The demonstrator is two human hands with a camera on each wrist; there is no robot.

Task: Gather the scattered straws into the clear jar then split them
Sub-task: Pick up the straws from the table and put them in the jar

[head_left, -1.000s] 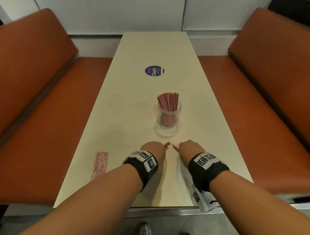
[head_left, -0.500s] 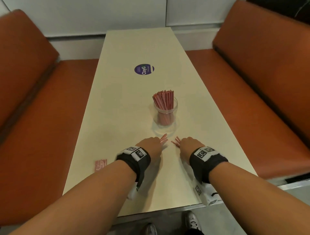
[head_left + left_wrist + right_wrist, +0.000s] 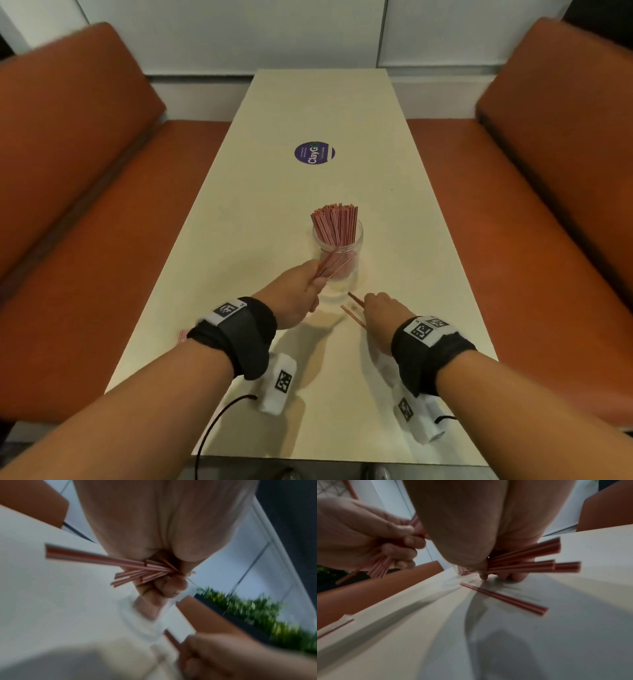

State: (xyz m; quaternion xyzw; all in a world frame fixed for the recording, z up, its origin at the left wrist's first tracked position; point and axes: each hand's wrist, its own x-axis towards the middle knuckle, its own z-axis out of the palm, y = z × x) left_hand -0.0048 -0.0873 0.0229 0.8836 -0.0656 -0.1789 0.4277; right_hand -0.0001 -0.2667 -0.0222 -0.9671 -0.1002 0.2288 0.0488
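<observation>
Fingers (image 3: pixel 173 588) of left hand (image 3: pixel 294 294) curling round a straw bundle (image 3: pixel 137 570) beside the clear jar (image 3: pixel 339 253); right hand (image 3: pixel 383 311) fingers (image 3: pixel 517 576) pinching straws (image 3: pixel 530 559) against the bench (image 3: pixel 260 192).

one clear jar (image 3: pixel 337 260) stands on one long table (image 3: pixel 260 192). the jar holds a big bunch of straws (image 3: pixel 335 224), too many to count. two hands show: the left hand (image 3: pixel 295 294) holds a small bunch, the right hand (image 3: pixel 383 313) holds a few more. one loose straw (image 3: pixel 504 599) lies flat on the table. one round sticker (image 3: pixel 314 153). two orange benches (image 3: pixel 85 192), one on each side.
</observation>
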